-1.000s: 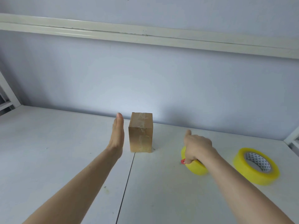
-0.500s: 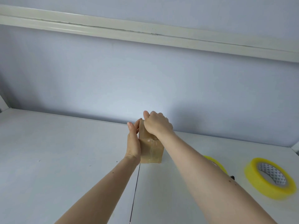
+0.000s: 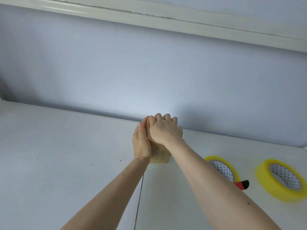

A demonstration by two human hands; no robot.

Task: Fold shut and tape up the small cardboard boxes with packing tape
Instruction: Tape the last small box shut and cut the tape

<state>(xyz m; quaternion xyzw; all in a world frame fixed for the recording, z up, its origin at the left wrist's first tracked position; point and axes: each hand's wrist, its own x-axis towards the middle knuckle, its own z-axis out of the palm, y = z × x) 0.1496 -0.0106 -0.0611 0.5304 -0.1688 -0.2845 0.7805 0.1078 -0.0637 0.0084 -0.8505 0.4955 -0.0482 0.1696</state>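
A small brown cardboard box (image 3: pixel 160 155) with clear tape on it stands upright on the white table (image 3: pixel 66 155), near the back wall. My left hand (image 3: pixel 141 143) lies flat against the box's left side, fingers straight. My right hand (image 3: pixel 164 130) covers the box's top, its fingers curled over the far edge. Most of the box is hidden by the two hands. A yellow roll of packing tape (image 3: pixel 222 166) lies flat to the right, partly behind my right forearm. Beside it lies a second yellow roll (image 3: pixel 282 178).
A red and black cutter (image 3: pixel 242 184) lies between the two rolls. A seam between table panels (image 3: pixel 140 188) runs toward me from the box. The pale blue wall stands right behind the box, with a white beam above.
My right hand left the tape roll and came over onto the box's top. My left hand moved from beside the box to flat against its left side.
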